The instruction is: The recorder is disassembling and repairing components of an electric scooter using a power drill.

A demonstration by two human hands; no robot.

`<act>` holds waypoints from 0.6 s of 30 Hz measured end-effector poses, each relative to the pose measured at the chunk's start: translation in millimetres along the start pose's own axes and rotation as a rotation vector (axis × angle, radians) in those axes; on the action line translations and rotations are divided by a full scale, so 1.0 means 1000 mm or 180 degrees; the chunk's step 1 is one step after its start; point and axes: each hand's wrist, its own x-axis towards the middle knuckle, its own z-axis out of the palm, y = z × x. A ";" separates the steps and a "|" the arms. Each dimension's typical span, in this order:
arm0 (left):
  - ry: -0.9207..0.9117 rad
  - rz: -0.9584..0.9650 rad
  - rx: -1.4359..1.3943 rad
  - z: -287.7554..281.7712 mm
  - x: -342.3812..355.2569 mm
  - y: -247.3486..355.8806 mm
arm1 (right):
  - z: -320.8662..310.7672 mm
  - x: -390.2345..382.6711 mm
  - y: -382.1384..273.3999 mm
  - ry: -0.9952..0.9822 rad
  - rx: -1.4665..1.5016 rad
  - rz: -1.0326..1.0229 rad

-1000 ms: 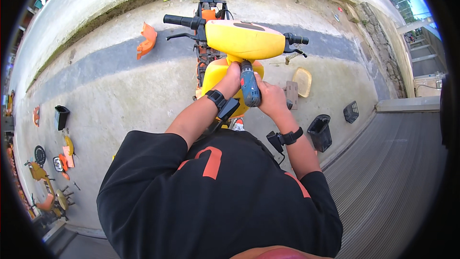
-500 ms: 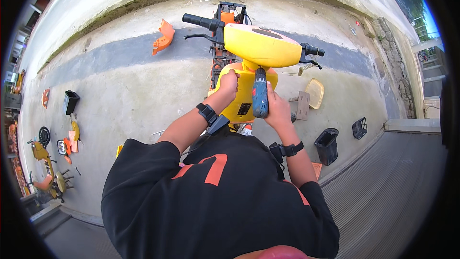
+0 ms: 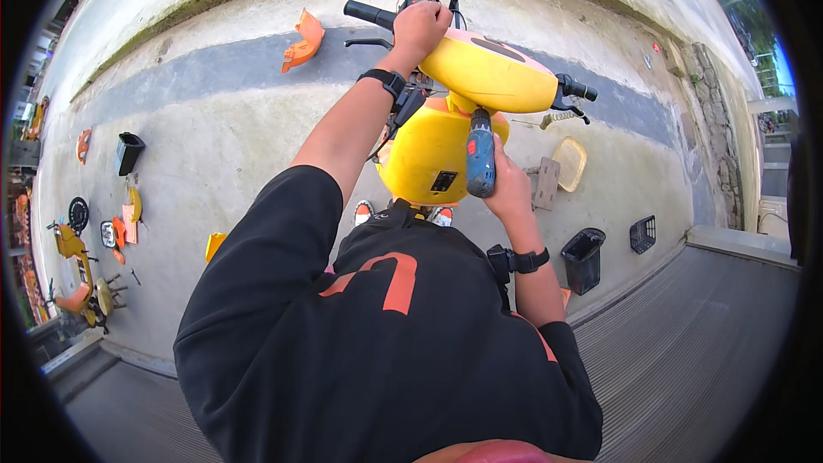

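Observation:
A yellow scooter stands in front of me, its rounded handlebar cover [image 3: 489, 73] tilted, with the yellow front panel [image 3: 420, 154] below. My right hand [image 3: 512, 184] grips a blue cordless drill [image 3: 481, 163] whose chuck points up under the cover, by the top of the panel. What its tip touches is hidden. With fingers curled, my left hand [image 3: 422, 30] holds the handlebar at the left end of the cover, beside the black grip [image 3: 369, 14] and brake lever [image 3: 367, 42]. The right black grip [image 3: 579, 88] is free of any hand.
Orange plastic panels [image 3: 303, 41] lie at the far left. A black bin [image 3: 129, 153] and a partly dismantled yellow scooter [image 3: 75, 266] are further left. On the right are a yellow tray-like part [image 3: 570, 164], a black bin [image 3: 583, 260] and a black basket [image 3: 643, 234].
My left hand has moved up from the front panel's upper left to the handlebar. The handlebar and drill have shifted slightly right in view; my right hand still grips the drill.

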 end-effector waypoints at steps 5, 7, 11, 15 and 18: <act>-0.0178 0.0042 -0.0031 0.004 0.001 0.001 | -0.008 0.003 -0.004 -0.0024 -0.0136 0.0005; -0.0309 0.0168 0.0225 0.004 0.000 0.004 | -0.011 0.004 -0.004 -0.0045 -0.0223 -0.0035; -0.0336 0.0168 0.0110 0.001 -0.002 0.002 | -0.012 0.007 -0.007 -0.0131 -0.0232 0.0071; -0.0293 0.0193 0.0014 -0.001 -0.001 0.008 | 0.001 0.003 -0.011 0.0011 -0.0500 0.0109; -0.0338 0.0157 0.0078 -0.003 -0.003 0.009 | 0.009 0.000 -0.015 -0.0056 -0.0697 0.0229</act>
